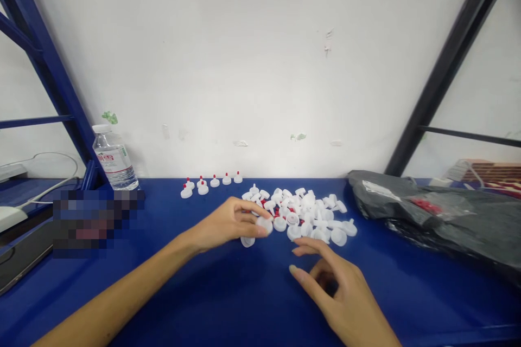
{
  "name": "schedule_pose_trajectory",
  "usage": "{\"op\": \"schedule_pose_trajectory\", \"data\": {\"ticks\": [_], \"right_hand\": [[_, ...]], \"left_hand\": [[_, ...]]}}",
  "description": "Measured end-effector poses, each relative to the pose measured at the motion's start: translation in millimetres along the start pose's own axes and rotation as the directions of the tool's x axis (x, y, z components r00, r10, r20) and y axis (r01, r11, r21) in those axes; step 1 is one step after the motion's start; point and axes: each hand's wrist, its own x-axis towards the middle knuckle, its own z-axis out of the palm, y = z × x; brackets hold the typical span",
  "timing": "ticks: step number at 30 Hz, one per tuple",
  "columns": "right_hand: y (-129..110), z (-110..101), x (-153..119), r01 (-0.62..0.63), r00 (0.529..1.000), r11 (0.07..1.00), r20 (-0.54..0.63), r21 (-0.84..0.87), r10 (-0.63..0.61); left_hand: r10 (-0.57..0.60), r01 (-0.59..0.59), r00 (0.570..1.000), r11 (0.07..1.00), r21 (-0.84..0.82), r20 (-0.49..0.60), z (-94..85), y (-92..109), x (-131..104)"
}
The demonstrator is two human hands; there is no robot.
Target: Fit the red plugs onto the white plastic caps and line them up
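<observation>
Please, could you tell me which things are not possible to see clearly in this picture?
In the head view:
White cap: partly covered by the fingers of the left hand.
Red pieces: their number is unclear, as the pile of white caps overlaps them.
Dark plastic bag: cut off by the right edge.
Pixelated patch: the blurring hides what lies there.
Bottle label: its small print is too small to read.

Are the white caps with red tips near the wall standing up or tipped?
Standing up: the red-tipped caps sit wide end down on the table, tips pointing up.
</observation>
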Motion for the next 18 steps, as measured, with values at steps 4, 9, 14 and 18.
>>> {"op": "schedule_pose_trajectory", "data": {"ticks": [4,9,14,18], "right_hand": [[-0.2,0.6,0.4,0.031,0.999,0.999,0.019,0.010,-0.031],[-4.0,-2.6,-1.3,0.126,0.992,0.992,-0.011,-0.004,-0.126],[-8.1,-4.8,-3.2,0.200,0.978,0.980,-0.055,-0.017,-0.201],[-6.7,-4.0,-2.9,0.225,0.965,0.972,-0.125,-0.062,-0.232]], "left_hand": [[0.056,-0.046,0.995,0.991,-0.128,0.078,37.9,-3.4,-3.4],[0.041,-0.028,0.996,0.989,-0.146,0.081,68.6,2.1,-12.6],[0.046,-0.044,0.998,0.998,-0.042,0.041,69.1,15.2,-17.0],[0.143,-0.106,0.981,0.961,0.254,-0.132,40.5,18.8,-9.6]]}}
